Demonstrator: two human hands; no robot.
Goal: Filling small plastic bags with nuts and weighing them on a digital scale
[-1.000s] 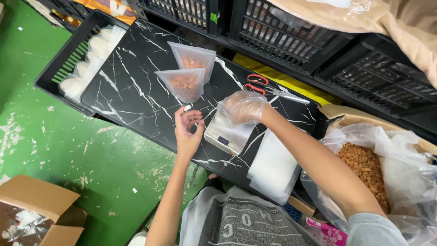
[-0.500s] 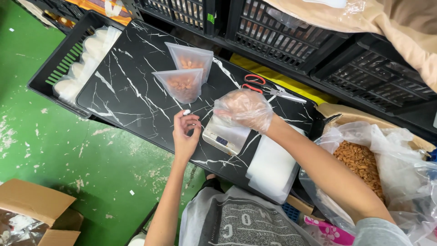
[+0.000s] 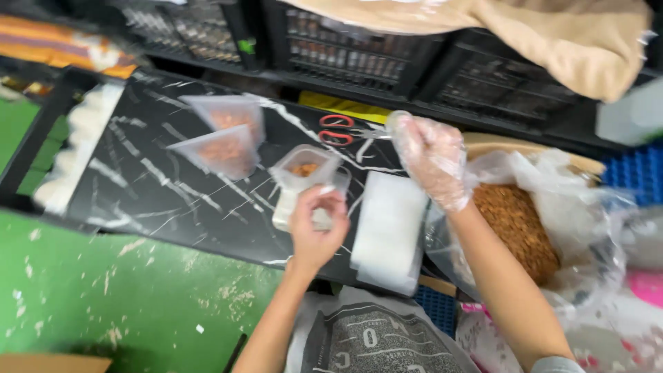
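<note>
The left hand (image 3: 316,224) is bare and curled around the lower front of a small clear pouch (image 3: 304,173), fingers closed on it and holding it upright on a small white scale (image 3: 293,211) that sits on the black marble-patterned counter (image 3: 148,190). The pouch's mouth gapes upward, with a little brown filling showing inside. The right hand (image 3: 431,155), in a thin clear plastic glove, hangs in the air to the right of the pouch and a bit beyond it, fingers loosely spread and holding nothing that can be made out through the blur. So the pouch stands upright just left of the gloved hand, and the left hand is the one already on it.

Just right of the scale lies a stack of flat white bags (image 3: 388,231). Under the right forearm, a large clear sack (image 3: 545,179) lies open, full of brown crumbly food (image 3: 514,228). Further along the counter, to the left, two filled pouches (image 3: 221,138) lie flat and red-handled scissors (image 3: 338,129) rest near the back edge. Beyond them stand black crates (image 3: 359,48) under a tan cloth (image 3: 552,34).
</note>
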